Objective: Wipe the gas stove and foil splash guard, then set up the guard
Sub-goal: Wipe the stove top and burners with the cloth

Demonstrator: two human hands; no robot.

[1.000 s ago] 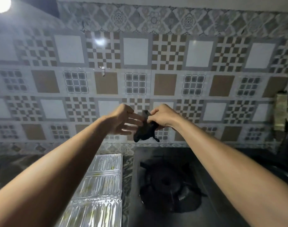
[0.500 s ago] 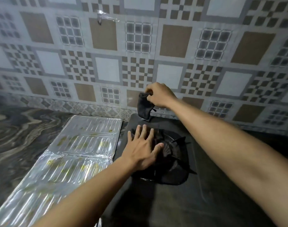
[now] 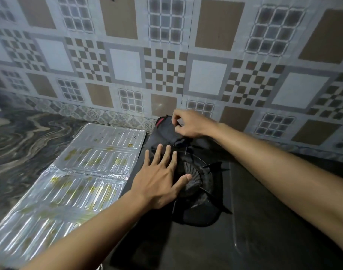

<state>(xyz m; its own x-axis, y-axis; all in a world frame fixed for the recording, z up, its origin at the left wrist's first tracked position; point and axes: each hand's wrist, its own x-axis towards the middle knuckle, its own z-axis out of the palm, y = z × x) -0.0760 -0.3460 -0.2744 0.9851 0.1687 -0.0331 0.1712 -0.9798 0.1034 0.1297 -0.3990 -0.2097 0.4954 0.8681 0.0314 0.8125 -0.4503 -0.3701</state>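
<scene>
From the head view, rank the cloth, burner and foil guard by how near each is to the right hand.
1. Cloth: pinched in the right hand, at the stove's back edge.
2. Burner: just in front of that hand, under the left hand.
3. Foil guard: farthest, flat on the counter to the left.

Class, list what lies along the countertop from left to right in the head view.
Marbled countertop → foil splash guard, lying flat → left hand on the burner → bare stove top.
</scene>
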